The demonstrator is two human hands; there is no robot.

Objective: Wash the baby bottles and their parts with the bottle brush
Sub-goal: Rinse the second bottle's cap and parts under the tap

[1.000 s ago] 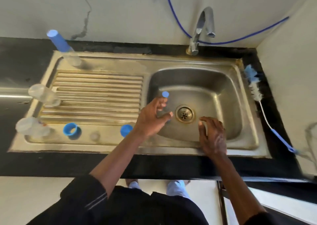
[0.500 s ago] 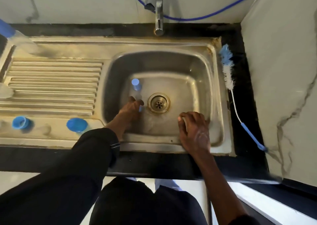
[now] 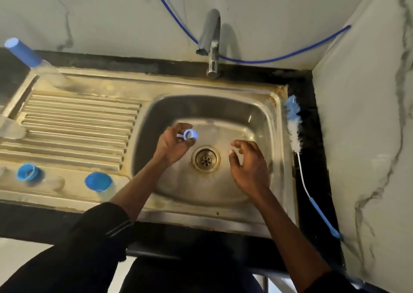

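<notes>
One pale-blue plastic ring with a small tab (image 3: 188, 134) is pinched in the left hand (image 3: 171, 146) above the steel sink basin (image 3: 201, 106), left of the drain. The right hand (image 3: 249, 166) hovers nearby, fingers loosely spread and holding nothing. Two blue plastic caps (image 3: 97, 181) sit on the drainboard. One blue-and-white bottle brush (image 3: 294, 127) lies right of the sink.

Dim, warm light; blurred, warped edges.

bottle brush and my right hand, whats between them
Only the sink's right wall and rim lie between the right hand and the bottle brush; no loose item there, as the head view shows.
</notes>
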